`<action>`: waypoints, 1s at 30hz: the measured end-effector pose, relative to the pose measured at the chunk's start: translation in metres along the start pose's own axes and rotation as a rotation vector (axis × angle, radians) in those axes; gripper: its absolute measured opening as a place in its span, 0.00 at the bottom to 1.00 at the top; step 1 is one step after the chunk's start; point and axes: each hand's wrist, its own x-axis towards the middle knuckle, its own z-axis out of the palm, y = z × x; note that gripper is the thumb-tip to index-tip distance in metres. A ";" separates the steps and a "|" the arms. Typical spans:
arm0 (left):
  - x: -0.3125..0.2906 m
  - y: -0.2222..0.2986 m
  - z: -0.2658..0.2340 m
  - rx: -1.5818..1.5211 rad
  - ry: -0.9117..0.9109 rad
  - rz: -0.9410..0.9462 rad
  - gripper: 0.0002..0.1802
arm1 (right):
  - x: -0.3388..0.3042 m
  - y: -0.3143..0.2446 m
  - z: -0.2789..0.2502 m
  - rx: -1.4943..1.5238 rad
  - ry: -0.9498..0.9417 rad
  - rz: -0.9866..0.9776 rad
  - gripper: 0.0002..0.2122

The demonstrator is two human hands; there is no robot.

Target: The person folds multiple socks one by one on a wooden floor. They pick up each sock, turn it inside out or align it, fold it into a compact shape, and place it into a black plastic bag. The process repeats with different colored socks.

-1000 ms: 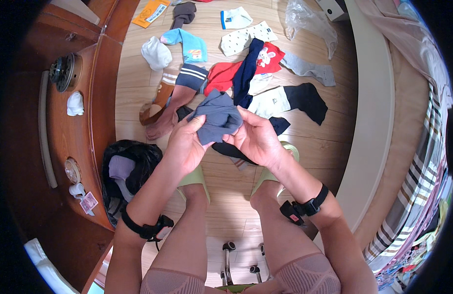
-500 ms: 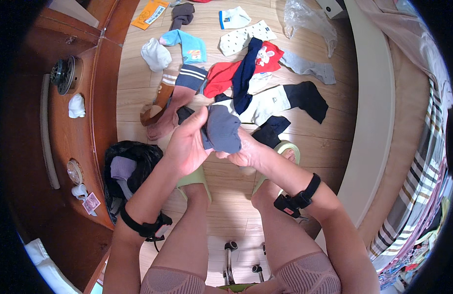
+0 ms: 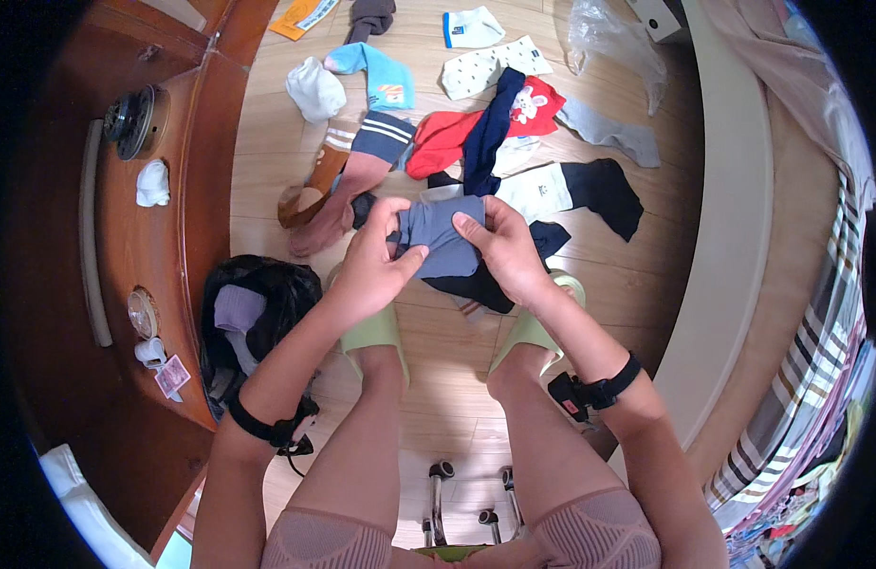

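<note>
A grey-blue sock (image 3: 445, 248) is stretched flat between my two hands above the floor. My left hand (image 3: 373, 266) pinches its left end, thumb on top. Its right end is gripped by my right hand (image 3: 510, 248), the thumb pressing on the fabric. Just beyond lie several loose socks: a red one with a white rabbit (image 3: 441, 144), a navy one across it (image 3: 483, 147), a white-and-black one (image 3: 604, 185), a pink one with a navy cuff (image 3: 335, 207), a brown one (image 3: 326, 171) and a light blue one (image 3: 388, 76). Black fabric (image 3: 471, 287) lies partly hidden beneath my hands.
To the left, a black plastic bag (image 3: 291, 277) holds lilac and grey fabric beside a wooden cabinet (image 3: 196, 218). A clear plastic bag (image 3: 623, 47) lies far right, near the pale bed edge (image 3: 732, 237). Green slippers (image 3: 373, 327) are on my feet; chair casters (image 3: 442, 469) stand between my legs.
The grey-blue sock went from bunched up to spread flat. My right hand moved from behind it to its right end, and its thumb now shows on top.
</note>
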 end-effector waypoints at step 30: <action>-0.151 0.000 -0.158 0.046 0.543 -0.115 0.20 | -0.016 0.017 0.004 -0.484 -0.264 0.012 0.13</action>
